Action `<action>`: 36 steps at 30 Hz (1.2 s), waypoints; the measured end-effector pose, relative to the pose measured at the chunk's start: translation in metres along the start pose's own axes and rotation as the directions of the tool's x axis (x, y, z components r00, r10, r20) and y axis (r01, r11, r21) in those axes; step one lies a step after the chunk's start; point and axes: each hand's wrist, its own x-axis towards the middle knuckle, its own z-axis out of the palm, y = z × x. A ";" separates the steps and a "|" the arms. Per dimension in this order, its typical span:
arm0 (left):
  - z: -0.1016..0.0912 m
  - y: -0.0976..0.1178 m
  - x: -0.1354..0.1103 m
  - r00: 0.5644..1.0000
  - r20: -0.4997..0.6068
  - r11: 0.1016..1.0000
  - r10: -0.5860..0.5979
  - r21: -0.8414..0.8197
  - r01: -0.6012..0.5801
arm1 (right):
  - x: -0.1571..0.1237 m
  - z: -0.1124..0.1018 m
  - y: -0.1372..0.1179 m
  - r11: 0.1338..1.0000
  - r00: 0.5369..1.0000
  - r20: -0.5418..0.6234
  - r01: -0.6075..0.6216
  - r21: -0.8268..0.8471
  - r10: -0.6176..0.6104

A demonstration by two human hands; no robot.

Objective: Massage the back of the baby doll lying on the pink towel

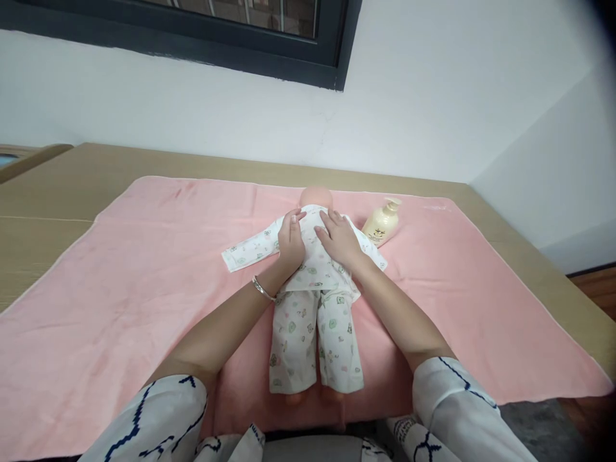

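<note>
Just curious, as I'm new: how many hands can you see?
2: the person's left hand, on the left of the doll's patterned top, and the right hand, on its right, nearer the bottle. The doll's own hands may be hidden.

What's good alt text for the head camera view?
A person's left hand and right hand rest on a doll in patterned pajamas, lying on a pink blanket. A pale yellow pump bottle is beside the doll.
</note>
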 end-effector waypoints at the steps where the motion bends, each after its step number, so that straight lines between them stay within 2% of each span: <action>1: 0.000 0.000 0.000 1.000 0.006 1.000 -0.005 0.008 0.005 | -0.004 0.001 -0.005 0.999 1.000 -0.007 -0.029 -0.032 0.029; 3: 0.000 0.000 0.002 0.999 0.027 0.999 -0.029 0.025 0.028 | -0.012 0.003 -0.019 0.996 1.000 0.017 0.026 -0.087 -0.024; 5: -0.001 -0.001 0.004 0.997 0.051 0.997 -0.064 0.051 0.061 | -0.018 0.005 -0.029 0.984 0.987 0.072 0.153 -0.096 -0.146; 7: -0.002 -0.002 0.005 0.994 0.064 0.992 -0.091 0.090 0.085 | -0.016 0.004 -0.028 0.971 0.969 0.101 0.233 -0.059 -0.227; 9: -0.002 -0.002 0.005 0.994 0.076 0.988 -0.079 0.140 0.068 | -0.007 0.002 -0.016 0.979 0.976 0.073 0.205 -0.009 -0.204; 12: -0.003 -0.002 0.003 0.994 0.109 0.982 -0.012 0.186 -0.009 | 0.003 0.000 0.002 0.995 0.995 0.019 0.098 0.025 -0.098; 15: -0.003 -0.003 0.003 0.991 0.135 0.975 0.009 0.217 -0.039 | -0.004 0.004 -0.005 0.997 0.999 -0.016 0.031 -0.070 -0.032; 19: -0.005 -0.005 0.006 0.968 0.237 0.952 0.082 0.268 -0.147 | -0.022 0.014 -0.029 0.984 0.994 -0.025 0.105 -0.144 -0.110; 21: -0.006 -0.007 0.008 0.957 0.263 0.935 0.123 0.292 -0.200 | -0.022 0.016 -0.030 0.987 0.990 -0.025 0.135 -0.088 -0.138; 23: -0.006 -0.010 0.008 0.953 0.268 0.911 0.142 0.340 -0.232 | -0.015 0.015 -0.020 0.994 0.993 -0.040 0.111 -0.004 -0.111; 27: -0.004 -0.012 -0.001 0.944 0.309 0.828 0.115 0.496 -0.263 | 0.003 0.008 0.007 0.996 0.998 -0.066 0.003 0.091 0.003; 30: -0.003 -0.009 -0.010 0.935 0.344 0.761 0.089 0.582 -0.287 | 0.008 0.006 0.018 0.996 0.999 -0.049 -0.015 0.088 0.020; 33: -0.004 -0.008 -0.011 0.921 0.382 0.720 0.069 0.620 -0.312 | 0.007 0.006 0.017 0.999 0.999 -0.044 -0.012 0.048 0.014; 36: -0.008 -0.010 0.000 0.908 0.420 0.715 -0.002 0.635 -0.292 | 0.001 0.007 0.005 0.999 0.998 -0.048 -0.038 -0.029 0.036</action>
